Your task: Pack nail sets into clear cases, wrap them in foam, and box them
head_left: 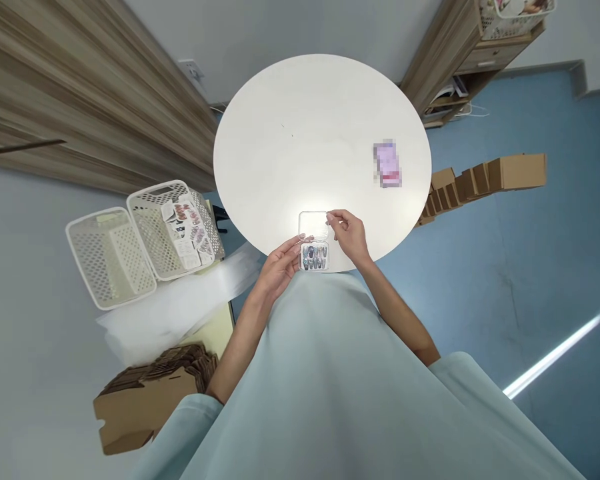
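Observation:
A small clear plastic case [314, 268] lies open at the near edge of the round white table [310, 100]. Inside its lower half sit several blue and silver press-on nails [311, 253] in two rows. The transparent lid [313, 223] is folded back, away from my body. My left hand [280, 267] grips the case at its left side, near the hinge. With thumb and forefinger pinched, my right hand [349, 233] holds the lid's upper right corner.
A blurred pinkish-purple object [388, 164] lies on the table's right side. Left of the table, a white basket [143, 230] holds packets of nails, beside plastic film [175, 313] and flat cardboard boxes [145, 407]. More cardboard boxes [520, 173] stand on the right.

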Demonstrator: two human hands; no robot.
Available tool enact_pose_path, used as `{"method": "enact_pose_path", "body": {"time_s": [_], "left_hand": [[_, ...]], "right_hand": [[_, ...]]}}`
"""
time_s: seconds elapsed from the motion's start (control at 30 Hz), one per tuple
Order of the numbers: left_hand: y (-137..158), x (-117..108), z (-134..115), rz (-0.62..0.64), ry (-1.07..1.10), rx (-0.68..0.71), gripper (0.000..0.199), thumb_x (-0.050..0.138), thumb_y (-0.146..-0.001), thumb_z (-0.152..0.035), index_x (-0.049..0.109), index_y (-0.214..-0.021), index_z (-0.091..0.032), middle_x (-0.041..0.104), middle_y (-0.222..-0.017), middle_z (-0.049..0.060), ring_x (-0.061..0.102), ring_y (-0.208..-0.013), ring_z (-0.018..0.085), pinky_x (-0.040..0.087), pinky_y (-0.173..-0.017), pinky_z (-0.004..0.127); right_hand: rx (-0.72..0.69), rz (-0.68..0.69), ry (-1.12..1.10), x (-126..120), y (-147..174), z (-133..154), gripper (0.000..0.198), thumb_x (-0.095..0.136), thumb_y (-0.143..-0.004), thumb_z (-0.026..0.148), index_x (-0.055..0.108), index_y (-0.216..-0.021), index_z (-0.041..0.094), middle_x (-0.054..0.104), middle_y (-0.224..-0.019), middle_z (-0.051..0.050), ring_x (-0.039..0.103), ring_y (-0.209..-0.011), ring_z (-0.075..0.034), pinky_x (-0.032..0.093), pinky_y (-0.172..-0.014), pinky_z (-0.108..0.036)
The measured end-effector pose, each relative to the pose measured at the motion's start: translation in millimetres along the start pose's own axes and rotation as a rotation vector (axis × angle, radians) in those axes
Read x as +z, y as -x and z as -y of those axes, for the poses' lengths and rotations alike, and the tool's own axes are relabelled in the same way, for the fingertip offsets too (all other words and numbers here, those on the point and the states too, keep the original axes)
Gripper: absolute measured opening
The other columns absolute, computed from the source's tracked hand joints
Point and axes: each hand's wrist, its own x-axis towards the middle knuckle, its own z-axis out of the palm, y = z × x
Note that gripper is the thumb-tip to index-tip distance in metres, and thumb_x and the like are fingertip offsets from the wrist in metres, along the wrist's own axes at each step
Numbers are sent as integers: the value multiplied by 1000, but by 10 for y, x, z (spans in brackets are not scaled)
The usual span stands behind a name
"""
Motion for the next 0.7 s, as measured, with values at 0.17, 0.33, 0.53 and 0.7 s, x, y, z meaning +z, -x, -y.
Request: {"method": "enact_pose_path", "body": {"time_s": [0.17, 0.33, 0.53, 0.7], "left_hand": [[1, 29, -6, -16, -9, -1, 50, 86, -88, -30, 74, -135, -16, 75, -139, 17, 75, -122, 28, 61, -105, 39], [-7, 23, 24, -38, -11, 25, 54, 87, -88, -29, 71, -139, -20, 78, -133, 14, 77, -119, 27, 61, -104, 39], [-10, 6, 5, -59, 21, 44, 44, 79, -95, -44, 75, -129, -17, 79, -129, 15, 78, -114, 27, 64, -97, 37], [38, 12, 2, -69, 3, 61, 45, 85, -90, -33, 75, -131, -17, 76, -138, 15, 73, -126, 27, 61, -104, 36]], "right_hand": [[-64, 20, -21, -116, 87, 200, 45, 70, -97, 59, 73, -126, 25, 74, -101, -1, 55, -62, -11, 53, -68, -30], [-216, 95, 80, -259, 308, 340, 36, 65, -103, 57, 80, -120, 30, 72, -110, -4, 59, -74, -15, 53, -70, -31], [-383, 155, 243, -330, 572, 215, 26, 62, -108, 47, 85, -113, 35, 69, -105, -4, 58, -75, -16, 49, -68, -32], [-387, 213, 400, -305, 728, 98, 27, 57, -110, 35, 83, -118, 36, 71, -110, -5, 59, -74, -15, 46, -66, -30]]}}
